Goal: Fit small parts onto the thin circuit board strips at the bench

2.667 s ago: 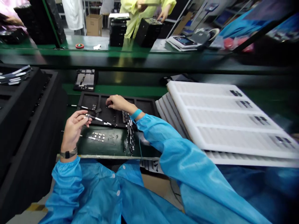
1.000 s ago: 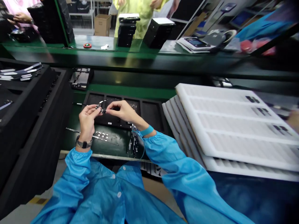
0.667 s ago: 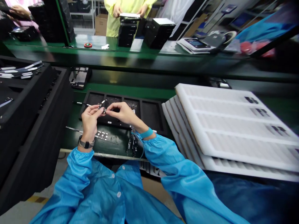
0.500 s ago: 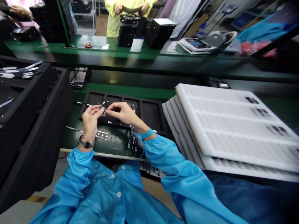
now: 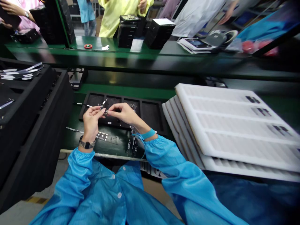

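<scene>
My left hand (image 5: 91, 123) is closed in a pinch on a small flex cable (image 5: 103, 104) with tiny metallic parts, its dark-and-white strip sticking up. The thumb and forefinger of my right hand (image 5: 125, 114) pinch the same cable's right end; fine detail there is too small to tell. Both hands are above a black compartment tray (image 5: 152, 114) on the green bench. A clear strip with several small chips (image 5: 102, 135) lies beside my left wrist. Below my right wrist, a bundle of thin flex cables (image 5: 133, 143) hangs over the tray's front edge onto the bench.
Stacked white foam trays (image 5: 203, 125) stand at the right, and black foam trays (image 5: 53, 125) holding strips at the left. A raised green shelf (image 5: 79, 40) at the back bears stacks of black boxes (image 5: 127, 32) and a red tape roll (image 5: 88, 46). Co-workers stand behind it.
The held cable's strip now points more upward; my hands have barely moved. Behind the shelf, the person in yellow has lifted their hands and a person in light blue has appeared.
</scene>
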A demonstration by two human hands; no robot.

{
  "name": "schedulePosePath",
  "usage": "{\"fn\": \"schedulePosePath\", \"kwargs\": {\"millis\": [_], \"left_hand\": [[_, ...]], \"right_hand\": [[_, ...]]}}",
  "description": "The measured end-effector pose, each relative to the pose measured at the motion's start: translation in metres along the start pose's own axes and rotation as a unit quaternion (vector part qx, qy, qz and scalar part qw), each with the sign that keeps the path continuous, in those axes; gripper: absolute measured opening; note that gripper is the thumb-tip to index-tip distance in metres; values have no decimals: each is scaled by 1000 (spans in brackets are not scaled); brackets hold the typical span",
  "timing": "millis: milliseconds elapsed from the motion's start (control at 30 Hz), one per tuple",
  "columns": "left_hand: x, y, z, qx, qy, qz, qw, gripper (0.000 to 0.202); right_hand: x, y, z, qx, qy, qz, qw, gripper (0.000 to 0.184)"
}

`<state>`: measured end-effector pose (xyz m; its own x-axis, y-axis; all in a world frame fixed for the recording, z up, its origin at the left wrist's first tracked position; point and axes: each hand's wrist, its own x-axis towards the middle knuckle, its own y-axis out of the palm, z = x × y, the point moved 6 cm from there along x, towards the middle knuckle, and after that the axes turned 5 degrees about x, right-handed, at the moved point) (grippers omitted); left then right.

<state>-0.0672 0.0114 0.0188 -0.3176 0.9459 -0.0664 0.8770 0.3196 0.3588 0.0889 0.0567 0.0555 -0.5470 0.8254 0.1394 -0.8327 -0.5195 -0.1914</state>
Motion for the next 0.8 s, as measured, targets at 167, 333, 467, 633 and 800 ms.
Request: {"fn": "schedulePosePath", "kwargs": {"millis": [167,333,467,633,800], "left_hand": [[2,2,3,-20,-28,26,999,42],[2,3,5,-21,-23,22,999,45],[0,4,4,-4,0,17,1000,44],[-2,7,3,0,-8,24,1000,43],[-2,8,3,-10,-29,23,999,41]], "right_hand": [[-2,-1,0,34,5,0,999,32],[-4,-2,2,35,10,5,999,31],[-5,-4,2,22,13,13,1000,28],[-5,-6,0,5,12,17,1000,27],[-8,-9,-3,-2,8,-5,1000,28]]}}
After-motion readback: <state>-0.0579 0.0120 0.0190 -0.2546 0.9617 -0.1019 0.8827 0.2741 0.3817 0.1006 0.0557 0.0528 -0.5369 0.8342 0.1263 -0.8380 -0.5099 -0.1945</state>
